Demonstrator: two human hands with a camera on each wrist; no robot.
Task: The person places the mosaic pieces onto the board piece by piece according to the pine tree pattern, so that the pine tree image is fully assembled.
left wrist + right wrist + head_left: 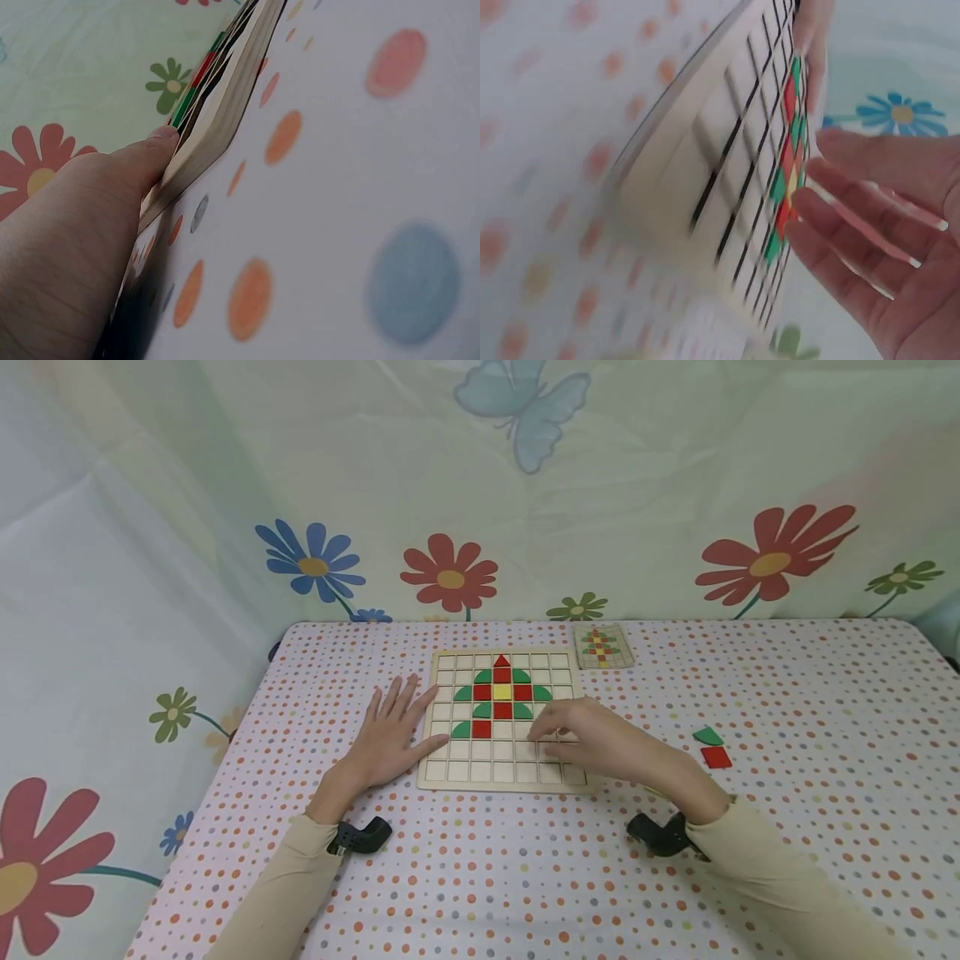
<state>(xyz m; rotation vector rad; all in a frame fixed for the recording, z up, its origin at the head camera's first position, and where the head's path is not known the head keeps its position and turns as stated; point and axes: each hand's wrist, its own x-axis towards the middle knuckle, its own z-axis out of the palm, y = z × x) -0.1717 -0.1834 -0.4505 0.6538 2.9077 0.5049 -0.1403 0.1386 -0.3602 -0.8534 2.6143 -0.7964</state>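
Note:
A wooden grid board [517, 772] lies on the table, with red, green and yellow tiles set in its squares in a tree-like pattern. Spread flat at the board's left side is my left hand [392, 735]; its thumb touches the board's edge, as the left wrist view also shows. My right hand [592, 735] hovers over the right part of the board, fingers loosely bent and apart. Nothing shows between those fingers in the right wrist view. A yellow tile [502, 692] sits amid the red ones, and a red triangle [501, 661] tops the pattern.
Behind the board's right corner lies a pattern card [603, 646] with a small tree picture. A loose green tile [707, 736] and a red square tile [716, 757] lie right of my right hand. The dotted tablecloth [480, 893] meets a flowered curtain at the back.

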